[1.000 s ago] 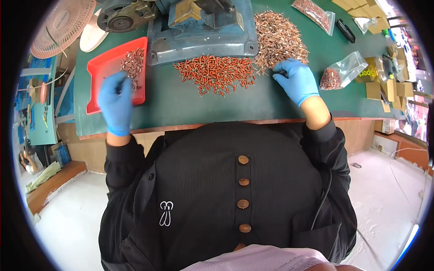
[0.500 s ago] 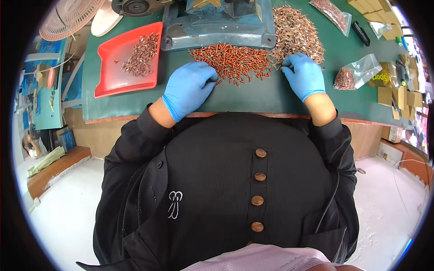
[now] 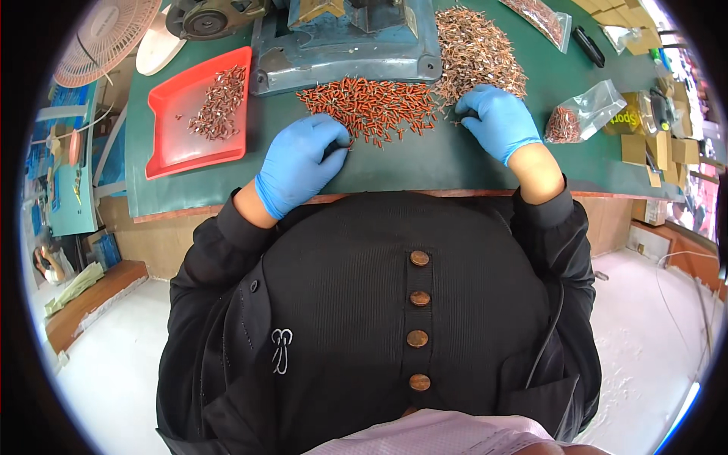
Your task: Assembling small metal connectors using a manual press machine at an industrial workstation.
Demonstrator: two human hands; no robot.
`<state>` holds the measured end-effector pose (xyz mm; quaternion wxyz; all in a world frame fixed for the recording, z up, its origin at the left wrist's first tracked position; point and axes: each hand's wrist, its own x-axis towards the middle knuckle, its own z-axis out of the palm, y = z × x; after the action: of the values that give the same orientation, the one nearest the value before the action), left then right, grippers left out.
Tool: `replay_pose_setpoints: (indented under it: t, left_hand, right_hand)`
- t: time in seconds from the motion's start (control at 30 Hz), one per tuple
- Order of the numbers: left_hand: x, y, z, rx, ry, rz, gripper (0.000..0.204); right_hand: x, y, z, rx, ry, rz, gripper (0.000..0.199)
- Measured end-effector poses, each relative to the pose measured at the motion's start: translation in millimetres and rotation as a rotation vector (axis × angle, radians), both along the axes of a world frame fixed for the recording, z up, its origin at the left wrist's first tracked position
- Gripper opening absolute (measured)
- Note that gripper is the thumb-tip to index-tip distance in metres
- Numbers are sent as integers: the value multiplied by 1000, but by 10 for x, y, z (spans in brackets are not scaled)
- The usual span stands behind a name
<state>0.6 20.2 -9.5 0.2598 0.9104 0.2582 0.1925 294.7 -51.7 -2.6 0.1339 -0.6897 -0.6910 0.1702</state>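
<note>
Green matting covers the workbench [image 3: 455, 163] before you, with a blue-grey metal machine base [image 3: 345, 45] standing at its far edge. Your left hand [image 3: 299, 163], in a blue glove, rests on the mat at the near-left edge of the pile of red-sleeved parts [image 3: 368, 106]; its fingers curl inward with the tips touching the nearest pieces, but whether any piece is pinched cannot be told. Your right hand [image 3: 497, 121], also gloved in blue, lies at the near edge of the pile of bare coppery parts [image 3: 474, 49], its fingers bent and drawn together at the pile's rim; what they grasp, if anything, is too small to see. The 2 piles lie side by side and touch, the red one just in front of the machine base, the coppery one to its right. Left of the machine, a red tray [image 3: 178, 148] holds a smaller heap of parts [image 3: 220, 102]. Right of your right hand lies a clear bag [image 3: 580, 114] holding reddish parts. A fan [image 3: 106, 34] stands at the bench's far-left corner.
</note>
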Motion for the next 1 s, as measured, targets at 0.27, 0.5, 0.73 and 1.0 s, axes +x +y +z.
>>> replay_pose_setpoints:
  t: [0.27,0.5,0.73,1.0]
  left_hand:
    - [-62,20,-83,-531,-134,198,16]
    - [67,34,-45,-494,-201,89,17]
    - [385,-43,126,-756,-363,-1,17]
    - [373,-14,214,-1002,-522,-192,21]
  right_hand:
    - [-3,3,-126,49,-305,137,11]
    - [-15,-101,-87,85,-19,70,10]
    - [-487,-73,94,-444,1412,-156,13]
    - [-631,23,-24,-656,1789,-50,23]
